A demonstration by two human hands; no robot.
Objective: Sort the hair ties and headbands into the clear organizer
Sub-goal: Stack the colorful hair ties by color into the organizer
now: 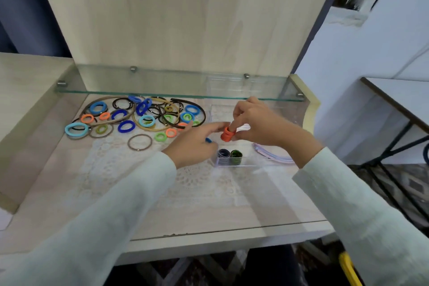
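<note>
Wooden desk with a lace mat under its glass top; glass shelf runs across the back at 12 o'clock. Loose pile of hair ties and headbands sits at 10 o'clock on the desktop: blue, light blue, orange, green, black and brown rings, with the big thin bands looped around the smaller ones. Clear organizer is at 2 o'clock, just right of the pile, partly hidden behind both hands. Right hand hovers over the organizer, index finger pushed through a stack of orange hair ties, thumb and the other fingers curled in around it. Left hand comes in from 9 o'clock of that stack, fingers stretched out, tips at or touching it. Pale lilac headbands lie at 4 o'clock of the stack; can't tell if inside the organizer or beside it. Front compartment holds dark hair ties and green hair ties standing on edge, side by side, touching. Blue hair tie peeks out at the left palm; can't tell if it's gripped.
</note>
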